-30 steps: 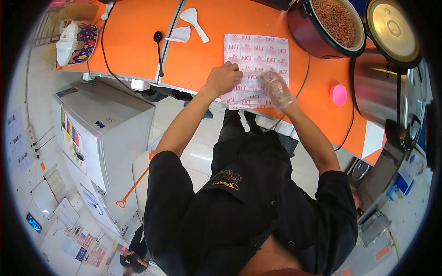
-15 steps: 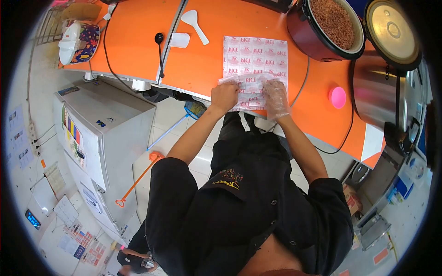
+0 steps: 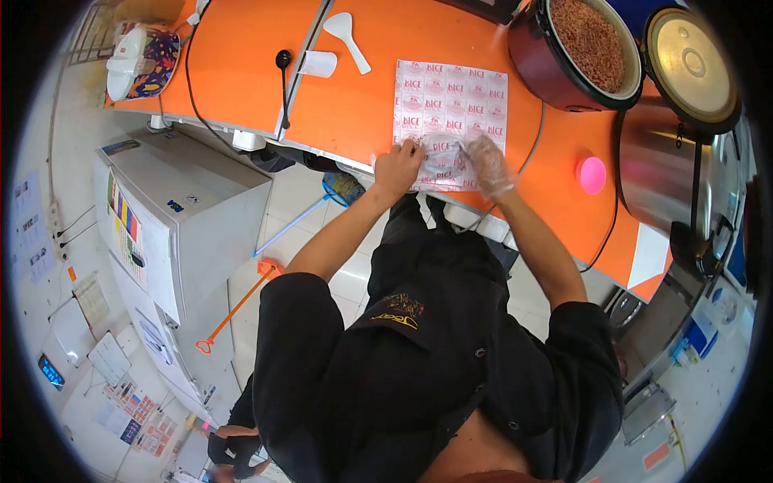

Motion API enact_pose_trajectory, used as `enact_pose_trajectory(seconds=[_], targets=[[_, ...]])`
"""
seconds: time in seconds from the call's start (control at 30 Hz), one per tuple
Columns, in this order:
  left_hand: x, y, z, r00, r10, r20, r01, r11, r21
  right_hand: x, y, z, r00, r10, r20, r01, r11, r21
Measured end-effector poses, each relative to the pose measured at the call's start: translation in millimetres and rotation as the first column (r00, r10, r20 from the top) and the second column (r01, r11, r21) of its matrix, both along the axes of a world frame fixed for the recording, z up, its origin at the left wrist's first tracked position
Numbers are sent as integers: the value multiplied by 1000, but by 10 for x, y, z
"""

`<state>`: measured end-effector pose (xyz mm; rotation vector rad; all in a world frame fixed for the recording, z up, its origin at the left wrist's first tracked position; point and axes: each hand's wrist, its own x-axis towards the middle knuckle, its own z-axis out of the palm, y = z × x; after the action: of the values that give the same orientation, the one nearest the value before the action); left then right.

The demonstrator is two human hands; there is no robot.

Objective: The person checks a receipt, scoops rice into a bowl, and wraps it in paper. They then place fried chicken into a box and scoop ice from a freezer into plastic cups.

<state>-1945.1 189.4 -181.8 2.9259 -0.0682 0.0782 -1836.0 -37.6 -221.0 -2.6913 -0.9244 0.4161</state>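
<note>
A sheet of white wrapping paper printed with pink "RICE" lettering (image 3: 451, 92) lies at the front edge of the orange table. Over its near half, a crumpled piece of thin clear plastic (image 3: 444, 153) stretches between my hands, with the print showing through. My left hand (image 3: 399, 165), bare, pinches the plastic's left side with curled fingers. On the right side, my right hand (image 3: 489, 167) wears a clear plastic glove and has its fingers closed on the plastic.
A rice cooker of reddish-brown rice (image 3: 586, 48) stands at the back right, beside a large steel pot (image 3: 656, 173). A pink cup (image 3: 591, 175) sits to the right. Left of the paper lie a white rice paddle (image 3: 346, 39), white cup (image 3: 319, 63) and black spoon (image 3: 283, 87).
My right hand has shifted slightly right and turned. The plastic between my hands is bunched smaller, uncovering more of the printed paper. My left hand has barely moved.
</note>
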Motion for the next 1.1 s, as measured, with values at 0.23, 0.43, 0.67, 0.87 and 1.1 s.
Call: enact_pose_trajectory(seconds=[0.23, 0.43, 0.67, 0.87, 1.1], targets=[[-338, 103, 273, 998, -51, -37, 42, 977, -207, -279, -167, 553, 944, 257, 205, -297, 935, 193], [3, 217, 131, 976, -104, -191, 56, 969, -239, -227, -179, 493, 960, 245, 138, -270, 938, 218], [436, 519, 149, 878, -78, -471, -239, 782, -576, 16, -118, 357, 857, -8, -515, 238, 892, 384], [1158, 318, 499, 724, 61, -687, -125, 991, -45, 835, 160, 306, 884, 307, -352, -369, 921, -124], [1236, 246, 390, 829, -227, -510, 246, 969, -32, 723, 707, 921, 987, 40, -153, -69, 979, -190]])
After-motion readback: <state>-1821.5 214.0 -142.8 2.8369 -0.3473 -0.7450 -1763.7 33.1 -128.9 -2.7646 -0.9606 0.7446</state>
